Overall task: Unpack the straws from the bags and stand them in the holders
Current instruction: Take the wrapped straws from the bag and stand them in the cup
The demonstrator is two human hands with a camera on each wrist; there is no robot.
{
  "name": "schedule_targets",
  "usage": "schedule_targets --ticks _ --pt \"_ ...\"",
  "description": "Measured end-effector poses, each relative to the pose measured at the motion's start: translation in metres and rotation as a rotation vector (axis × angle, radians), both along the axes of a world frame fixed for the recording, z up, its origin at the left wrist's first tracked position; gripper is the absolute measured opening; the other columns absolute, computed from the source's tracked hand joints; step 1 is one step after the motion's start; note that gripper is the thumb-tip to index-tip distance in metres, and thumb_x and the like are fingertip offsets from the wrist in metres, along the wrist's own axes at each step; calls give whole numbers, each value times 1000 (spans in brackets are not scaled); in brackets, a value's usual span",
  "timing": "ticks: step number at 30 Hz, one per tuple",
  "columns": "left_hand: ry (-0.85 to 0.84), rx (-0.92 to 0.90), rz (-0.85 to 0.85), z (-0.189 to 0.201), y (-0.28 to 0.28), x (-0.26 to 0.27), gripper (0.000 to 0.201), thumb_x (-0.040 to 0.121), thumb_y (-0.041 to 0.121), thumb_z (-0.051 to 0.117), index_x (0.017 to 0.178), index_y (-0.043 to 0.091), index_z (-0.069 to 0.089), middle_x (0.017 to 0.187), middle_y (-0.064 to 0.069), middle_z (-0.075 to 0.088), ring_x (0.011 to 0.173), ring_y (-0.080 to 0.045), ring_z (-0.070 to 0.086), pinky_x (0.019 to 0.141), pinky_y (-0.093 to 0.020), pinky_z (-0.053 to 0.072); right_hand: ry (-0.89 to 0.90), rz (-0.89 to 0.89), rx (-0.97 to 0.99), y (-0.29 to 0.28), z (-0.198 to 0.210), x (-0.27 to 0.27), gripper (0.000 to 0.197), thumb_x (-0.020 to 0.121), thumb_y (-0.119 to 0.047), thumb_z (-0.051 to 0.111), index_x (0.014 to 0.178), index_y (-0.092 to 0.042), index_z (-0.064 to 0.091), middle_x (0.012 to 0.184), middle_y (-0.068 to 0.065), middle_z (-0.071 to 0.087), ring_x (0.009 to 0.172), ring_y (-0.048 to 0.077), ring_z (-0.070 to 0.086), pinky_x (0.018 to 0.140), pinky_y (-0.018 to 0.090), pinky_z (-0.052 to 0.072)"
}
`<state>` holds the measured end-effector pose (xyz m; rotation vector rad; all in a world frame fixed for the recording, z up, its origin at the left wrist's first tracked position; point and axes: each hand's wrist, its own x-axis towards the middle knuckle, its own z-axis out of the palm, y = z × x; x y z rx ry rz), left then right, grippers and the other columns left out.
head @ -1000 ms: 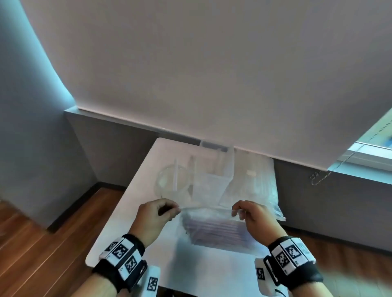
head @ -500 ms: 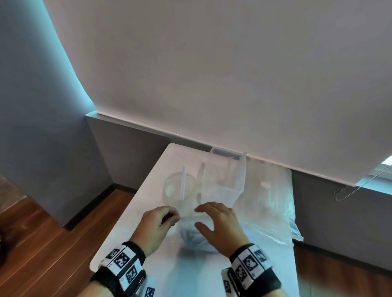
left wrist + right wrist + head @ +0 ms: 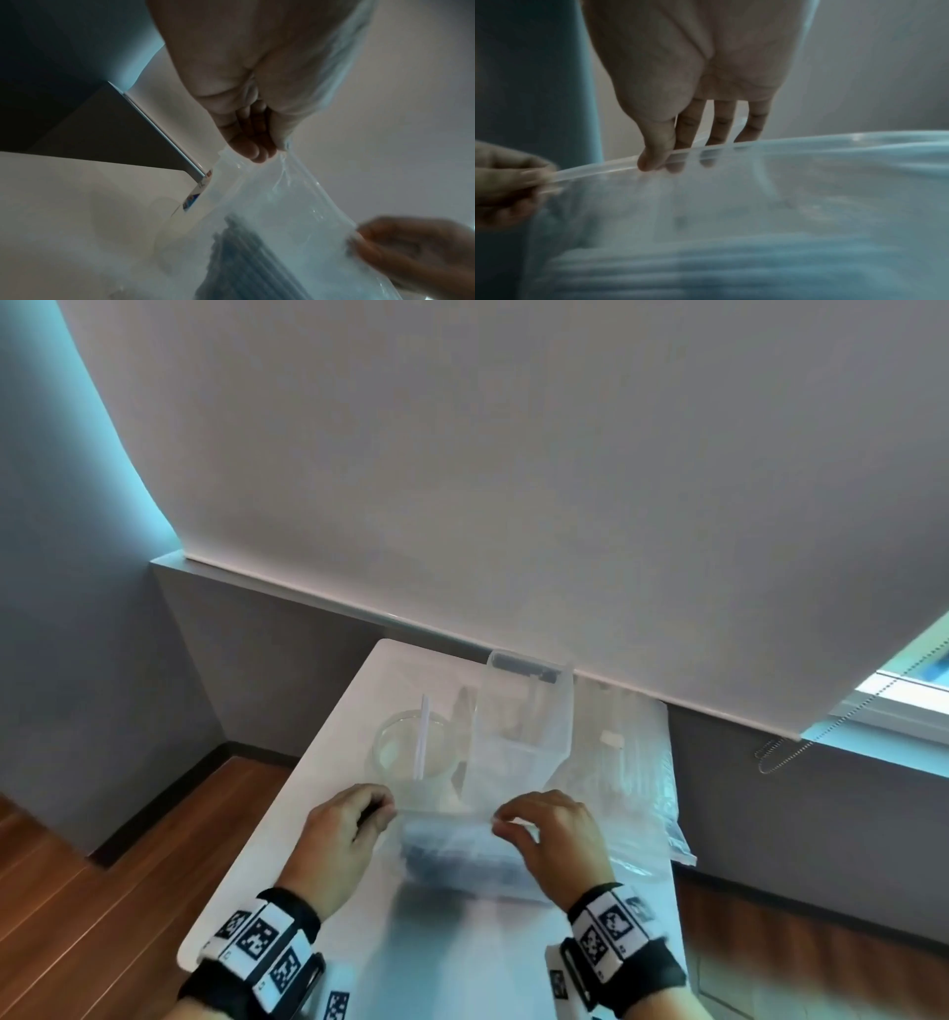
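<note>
A clear zip bag of dark straws [image 3: 457, 852] lies on the white table [image 3: 318, 814] between my hands. My left hand [image 3: 382, 806] pinches the bag's top left corner [image 3: 254, 156]. My right hand [image 3: 500, 819] pinches the zip strip [image 3: 654, 164] near the bag's top middle, thumb in front and fingers behind. Behind the bag stand a round clear holder [image 3: 411, 752] with one white straw [image 3: 422, 742] and a square clear holder [image 3: 518, 737]. The dark straws [image 3: 246, 253] show blurred through the plastic.
More clear bags of straws [image 3: 626, 773] lie on the table's right side. A grey wall and a lowered blind [image 3: 513, 480] stand directly behind the table. Wooden floor [image 3: 102, 891] lies to the left, below the table edge.
My right hand let go of the bag's right part, swept left across it, and now pinches the zip strip near the middle. The left hand kept its pinch on the corner.
</note>
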<state>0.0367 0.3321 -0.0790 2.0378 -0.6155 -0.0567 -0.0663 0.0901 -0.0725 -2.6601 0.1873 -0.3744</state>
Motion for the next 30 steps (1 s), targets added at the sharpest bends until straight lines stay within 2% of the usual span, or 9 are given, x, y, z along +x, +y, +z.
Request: schedule_targets --ticks 4,10,13,15,18,21,23,27,30 --pt "21 20 61 -6 18 7 15 90 10 66 89 25 63 79 12 65 78 -2 60 71 -7 40 -20 -147 -22 -44 -2 -32 4 79 -36 79 81 -33 77 87 -20 73 86 9 64 77 35 51" --pt "34 58 146 -11 41 7 12 90 8 66 89 20 65 77 9 65 77 -6 61 70 -18 42 -37 -350 -88 -82 -6 -71 11 71 -33 85 75 -38 77 87 -25 62 90 13 58 75 40 47" --pt "48 71 172 -12 44 5 12 90 7 66 88 19 65 77 5 66 77 -13 62 71 -24 43 -44 -407 -84 -93 -8 -83 9 72 -32 85 76 -36 78 86 -23 62 86 13 54 71 35 47" --pt "46 69 184 -10 43 4 12 90 6 66 86 17 65 76 4 66 76 -13 62 69 -22 43 -43 -451 -67 -97 -8 -88 7 74 -32 84 78 -35 78 86 -22 62 87 12 50 68 28 43" --pt "43 67 196 -9 41 3 13 90 6 65 86 18 65 76 4 65 76 -12 61 68 -16 41 -19 -522 -57 -96 -5 -91 4 77 -33 81 80 -34 79 86 -21 59 89 12 49 66 27 40" --pt "39 65 193 -8 41 2 14 91 6 64 87 20 63 80 5 65 79 -14 62 69 -14 41 -21 -529 -1 -95 -9 -91 4 80 -30 79 81 -34 78 88 -21 59 90 13 52 67 29 45" --pt "41 62 184 -6 41 0 14 91 7 64 84 20 61 86 6 66 83 -13 62 69 -14 40 -69 -462 60 -94 -14 -90 7 82 -27 77 85 -33 75 95 -20 63 92 12 58 71 32 53" --pt "169 -1 120 -1 35 -7 14 91 11 65 86 24 62 91 6 68 84 -7 62 69 -13 45 -72 -356 325 -74 -8 -79 13 86 -20 72 92 -31 69 101 -17 64 91 4 64 72 20 54" --pt "181 49 20 0 26 -12 13 92 18 65 92 31 61 91 8 67 85 -7 63 71 -15 46 -20 -305 323 -60 -13 -70 6 86 -23 73 83 -28 72 103 -11 66 85 5 64 71 14 51"
